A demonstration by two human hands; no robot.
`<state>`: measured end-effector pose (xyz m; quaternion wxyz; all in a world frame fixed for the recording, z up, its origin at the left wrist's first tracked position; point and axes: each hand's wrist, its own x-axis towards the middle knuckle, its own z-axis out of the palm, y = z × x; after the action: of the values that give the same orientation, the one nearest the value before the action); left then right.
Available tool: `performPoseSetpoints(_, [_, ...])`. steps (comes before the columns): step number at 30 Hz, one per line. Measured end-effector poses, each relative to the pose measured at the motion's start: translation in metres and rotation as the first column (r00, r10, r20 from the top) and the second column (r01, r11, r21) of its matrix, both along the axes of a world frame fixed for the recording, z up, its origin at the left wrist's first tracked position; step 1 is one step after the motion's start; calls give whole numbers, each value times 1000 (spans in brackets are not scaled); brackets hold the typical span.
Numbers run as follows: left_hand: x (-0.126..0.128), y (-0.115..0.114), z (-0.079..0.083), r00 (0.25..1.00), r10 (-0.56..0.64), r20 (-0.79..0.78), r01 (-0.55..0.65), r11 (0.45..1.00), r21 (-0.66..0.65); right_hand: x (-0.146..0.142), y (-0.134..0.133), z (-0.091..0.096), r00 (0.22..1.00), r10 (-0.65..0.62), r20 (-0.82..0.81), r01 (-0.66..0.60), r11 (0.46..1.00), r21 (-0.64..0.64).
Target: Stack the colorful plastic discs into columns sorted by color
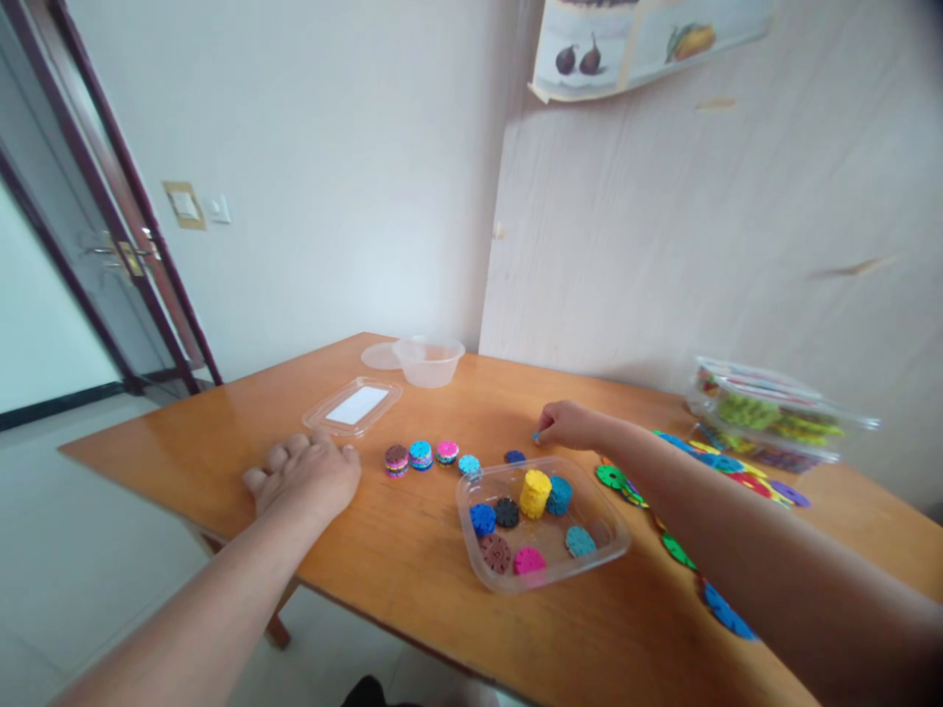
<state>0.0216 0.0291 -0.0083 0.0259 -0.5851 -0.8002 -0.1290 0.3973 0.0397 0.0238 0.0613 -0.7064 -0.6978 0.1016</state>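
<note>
My left hand [307,471] rests palm down on the wooden table, fingers slightly bent and apart, with nothing in it. Behind the clear plastic tub, my right hand [566,426] pinches a small blue notched disc [537,438] just over the tabletop. A dark blue disc [515,457] lies close by, at the tub's far rim. Inside the tub [471,560] are a yellow stack [535,494], a teal stack [559,495] and several other discs, among them a pink one [528,564] and a brown one [496,554]. Short mixed-colour stacks [420,455] stand in a row between my hands.
A clear lid [354,405] with a white label lies beyond my left hand. Farther back stands a round plastic bowl [429,362] beside its lid [380,356]. On the right, larger coloured discs [751,481] spread under my right forearm, before stacked clear boxes [773,412].
</note>
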Motion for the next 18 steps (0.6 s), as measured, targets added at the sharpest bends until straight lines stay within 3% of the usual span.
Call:
performPoseSetpoints(10, [4, -4, 3, 1000, 4, 2, -4, 1000, -1, 7, -15, -1, 995, 49, -91, -40, 994, 101])
performPoseSetpoints(13, [4, -3, 3, 1000, 4, 10, -4, 1000, -1, 9, -31, 8, 989, 37, -143, -18, 992, 126])
performPoseSetpoints(18, [3, -2, 2, 1000, 3, 19, -3, 1000, -3, 5, -74, 35, 904, -14, -426, 67, 992, 110])
